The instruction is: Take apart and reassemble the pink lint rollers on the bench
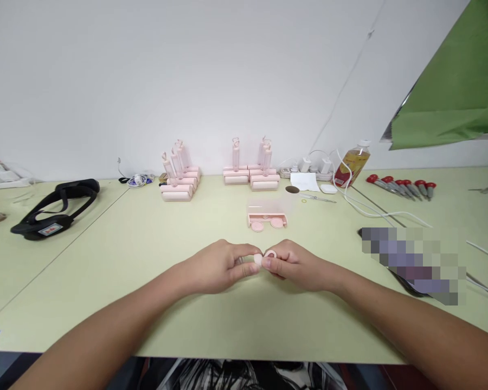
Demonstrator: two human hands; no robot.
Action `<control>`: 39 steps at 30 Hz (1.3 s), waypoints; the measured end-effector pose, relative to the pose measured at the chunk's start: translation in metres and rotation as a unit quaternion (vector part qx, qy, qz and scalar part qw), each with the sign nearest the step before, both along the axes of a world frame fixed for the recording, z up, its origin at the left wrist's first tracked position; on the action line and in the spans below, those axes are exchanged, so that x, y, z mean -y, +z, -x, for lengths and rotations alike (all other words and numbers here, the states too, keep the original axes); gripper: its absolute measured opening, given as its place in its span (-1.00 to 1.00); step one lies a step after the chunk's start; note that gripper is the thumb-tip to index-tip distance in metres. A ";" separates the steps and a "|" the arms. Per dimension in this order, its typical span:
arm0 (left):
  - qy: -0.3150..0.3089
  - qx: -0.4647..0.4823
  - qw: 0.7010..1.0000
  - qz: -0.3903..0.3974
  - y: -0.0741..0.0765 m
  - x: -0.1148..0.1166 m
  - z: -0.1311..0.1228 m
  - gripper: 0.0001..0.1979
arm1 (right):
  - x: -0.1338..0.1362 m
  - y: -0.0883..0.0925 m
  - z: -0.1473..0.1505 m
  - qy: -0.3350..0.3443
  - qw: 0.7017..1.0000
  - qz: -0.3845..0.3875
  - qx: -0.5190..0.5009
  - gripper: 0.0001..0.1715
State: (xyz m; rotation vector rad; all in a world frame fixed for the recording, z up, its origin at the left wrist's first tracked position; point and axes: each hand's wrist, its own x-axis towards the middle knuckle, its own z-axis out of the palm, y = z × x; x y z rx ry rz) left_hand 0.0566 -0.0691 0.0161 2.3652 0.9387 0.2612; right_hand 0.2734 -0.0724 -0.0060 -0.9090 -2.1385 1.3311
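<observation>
My left hand point(222, 266) and my right hand point(295, 265) meet at the middle of the pale green table point(146, 260), fingertips together. My left fingers pinch a small pink round piece point(258, 259). My right fingers pinch a small pink ring-shaped piece point(270, 254) pressed against it. Just beyond the hands lies a pink tray-like part point(267, 220) with two pink discs in it.
Pink assembled units stand at the back in two groups point(179, 181) point(252, 173). Black headset point(55, 211) at left. A power strip point(307, 170), bottle point(352, 165), red-handled screwdrivers point(402, 188), white cables point(374, 208) and a blurred dark object point(410, 260) lie at right.
</observation>
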 end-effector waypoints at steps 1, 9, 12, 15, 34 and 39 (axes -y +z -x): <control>0.007 0.013 1.000 0.020 -0.001 -0.002 0.003 -0.58 | -0.001 0.005 -0.003 -0.025 0.999 -0.028 0.007 -0.44; 0.133 0.142 0.979 0.062 -0.018 -0.015 0.008 -0.79 | -0.056 0.022 -0.083 -0.402 0.881 -0.111 0.225 -0.43; 0.137 0.182 0.970 0.084 -0.018 -0.016 0.008 -0.75 | -0.078 0.006 -0.102 -0.393 0.857 -0.050 0.330 -0.47; 0.134 0.205 0.967 0.077 -0.017 -0.017 0.009 -0.74 | -0.090 -0.008 -0.101 -0.379 0.846 -0.054 0.371 -0.53; 0.081 0.447 0.783 0.424 -0.037 -0.018 -0.013 -0.61 | -0.021 0.002 -0.022 -0.137 0.978 -0.157 -0.025 -0.45; 0.099 0.373 0.821 0.420 -0.052 -0.014 -0.021 -0.53 | -0.020 -0.004 -0.002 -0.180 0.966 -0.162 -0.092 -0.67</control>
